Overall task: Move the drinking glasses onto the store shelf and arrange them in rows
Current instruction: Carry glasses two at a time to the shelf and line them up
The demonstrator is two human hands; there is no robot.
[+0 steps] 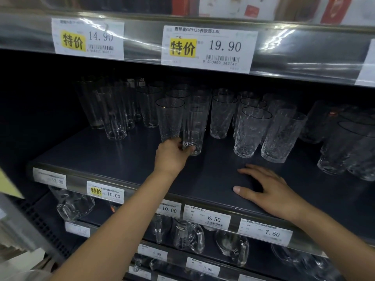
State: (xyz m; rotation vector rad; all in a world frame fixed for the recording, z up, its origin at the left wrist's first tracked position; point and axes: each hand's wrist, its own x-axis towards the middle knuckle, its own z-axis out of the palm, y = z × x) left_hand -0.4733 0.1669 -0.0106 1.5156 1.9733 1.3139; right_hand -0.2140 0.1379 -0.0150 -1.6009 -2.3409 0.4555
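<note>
Several clear drinking glasses stand in rows on the dark store shelf [203, 173]. My left hand [170, 155] reaches in and grips the base of a tall smooth glass [193, 126], which stands on the shelf beside a textured glass [169, 118]. Textured tumblers [250, 132] stand further right. My right hand [269, 189] lies flat on the shelf near its front edge, fingers spread, holding nothing.
The upper shelf's edge [304, 57] with price tags hangs low over the glasses. More tall glasses [113, 114] stand at the back left, larger ones [349, 147] at the far right. Glass mugs and jugs [188, 236] fill the shelf below.
</note>
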